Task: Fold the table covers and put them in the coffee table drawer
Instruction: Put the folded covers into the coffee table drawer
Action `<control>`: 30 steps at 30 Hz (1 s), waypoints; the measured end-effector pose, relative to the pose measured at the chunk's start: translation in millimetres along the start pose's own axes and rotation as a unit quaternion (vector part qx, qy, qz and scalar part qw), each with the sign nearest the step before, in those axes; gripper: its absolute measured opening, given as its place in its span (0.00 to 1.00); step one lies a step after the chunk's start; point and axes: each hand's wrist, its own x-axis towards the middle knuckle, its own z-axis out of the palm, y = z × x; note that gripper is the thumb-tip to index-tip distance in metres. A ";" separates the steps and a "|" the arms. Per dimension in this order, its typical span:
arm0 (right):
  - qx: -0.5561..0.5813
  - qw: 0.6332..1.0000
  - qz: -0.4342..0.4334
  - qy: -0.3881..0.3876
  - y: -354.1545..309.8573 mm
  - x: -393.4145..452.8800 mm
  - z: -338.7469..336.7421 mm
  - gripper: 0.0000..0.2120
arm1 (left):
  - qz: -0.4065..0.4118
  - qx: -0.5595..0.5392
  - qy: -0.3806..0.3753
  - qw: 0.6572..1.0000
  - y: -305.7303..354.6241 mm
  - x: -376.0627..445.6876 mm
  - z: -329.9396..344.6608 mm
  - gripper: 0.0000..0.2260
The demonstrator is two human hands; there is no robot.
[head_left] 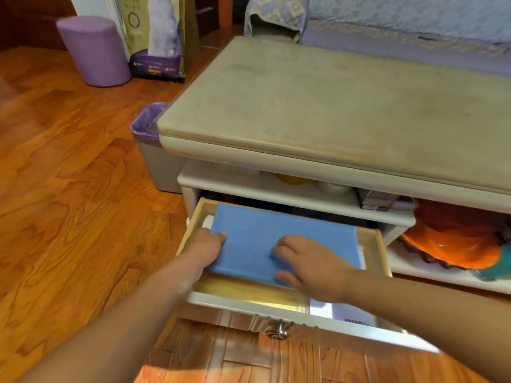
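A folded blue table cover (pixel 287 233) lies flat inside the open wooden drawer (pixel 249 293) of the cream coffee table (pixel 331 106). My left hand (pixel 206 246) grips the cover's left edge, thumb on top and fingers hidden beneath or beside it. My right hand (pixel 309 262) rests on the cover's near right part with curled fingers pressing down and the thumb at its front edge. The drawer's metal knob (pixel 278 331) shows on its front panel.
White papers (pixel 345 313) lie in the drawer's near right corner. A bin with a purple liner (pixel 150 128) stands left of the table. An orange dish (pixel 453 244) sits on the low shelf at right. A purple stool (pixel 94 51) and bags stand on the wood floor behind.
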 end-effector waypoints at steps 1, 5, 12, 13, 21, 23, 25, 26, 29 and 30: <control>0.007 0.998 0.049 0.028 13.7 -13.2 -0.1 0.21 | 0.004 0.030 0.013 0.999 2.1 -4.2 0.4 0.11; 0.118 0.903 0.405 0.078 65.7 -50.3 7.4 0.17 | 0.020 0.077 0.037 0.996 0.7 -4.1 -1.7 0.19; 0.593 0.569 0.566 0.065 62.3 -36.9 -5.8 0.14 | 0.032 -0.021 -0.007 0.999 -2.1 -0.8 -1.6 0.16; 0.600 0.563 0.564 0.070 63.7 -37.0 -7.8 0.15 | 0.029 -0.032 -0.010 0.999 -2.6 0.4 -1.8 0.18; 0.583 0.593 0.554 0.049 81.7 -38.9 -1.1 0.14 | 0.050 0.190 0.032 0.980 -5.0 3.6 -9.1 0.27; 0.526 0.620 0.582 0.006 77.0 -37.7 6.0 0.16 | 0.088 0.348 0.052 0.932 -9.7 -6.7 1.6 0.29; 0.362 0.703 0.609 -0.057 72.7 -38.3 13.0 0.19 | 0.151 0.491 0.094 0.853 -14.3 -19.1 14.5 0.30; 0.251 0.762 0.593 -0.074 70.5 -38.5 15.8 0.20 | 0.203 0.537 0.121 0.810 -13.0 -21.0 17.6 0.31; 0.054 0.940 0.329 0.066 59.1 -34.1 22.3 0.19 | 0.316 0.533 0.057 0.783 -9.2 -10.6 21.2 0.31; 0.023 0.971 0.215 0.103 50.3 -29.2 22.3 0.20 | 0.320 0.525 0.006 0.789 -11.4 -5.9 25.0 0.33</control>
